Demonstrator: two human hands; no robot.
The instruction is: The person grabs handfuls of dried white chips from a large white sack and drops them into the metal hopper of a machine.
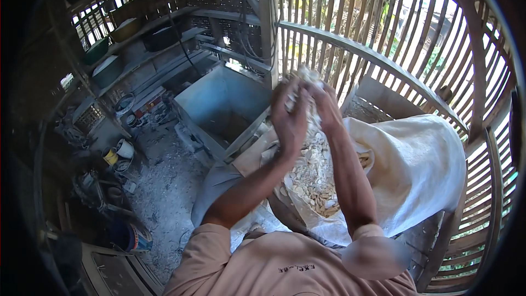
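Both my arms reach forward over an open white sack [342, 233] filled with pale, dusty dried chips [323, 189]. Cupped together, my left hand [289, 120] and my right hand [327, 108] are raised beyond the sack's mouth with a heap of whitish chips [305, 78] between them. The fingers are curled around the heap and partly hidden by it. Just left of my hands stands a large open-topped box, pale blue-grey inside, like a hopper [205, 98].
A second, full white sack [422, 170] lies to the right, against a slatted wall [378, 55]. Basins [108, 71] of pale contents stand on a shelf at the far left. Small buckets [125, 148] and clutter line the left of the dusty floor [164, 192]. A post [272, 27] rises behind the hopper.
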